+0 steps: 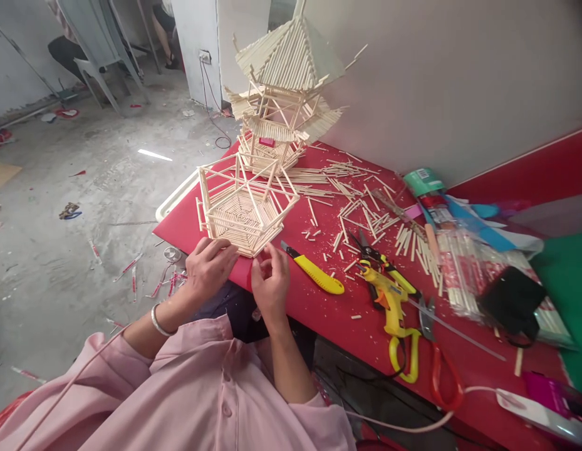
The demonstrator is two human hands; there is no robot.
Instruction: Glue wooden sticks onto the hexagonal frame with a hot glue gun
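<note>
A six-sided model frame of pale wooden sticks (246, 216), with a floor of sticks laid in rings and slanting posts, sits at the red table's near left edge. My left hand (208, 266) is closed on its front left edge, fingers bent over the base. At the front corner, my right hand (272, 275) is curled, with thumb and fingertips against the base; the exact grip is partly hidden. Just right of that hand lies a yellow utility knife (319, 274) with its blade out. Behind the frame stands a tiered stick pagoda (291, 75).
Loose sticks (351, 200) and cut bits litter the red table (309, 319). To the right lie a yellow glue gun (389, 297), red-handled pliers (443, 376), bagged sticks (460, 269) and a black pouch (514, 300). A cable (403, 427) runs along the front edge. People sit far back left.
</note>
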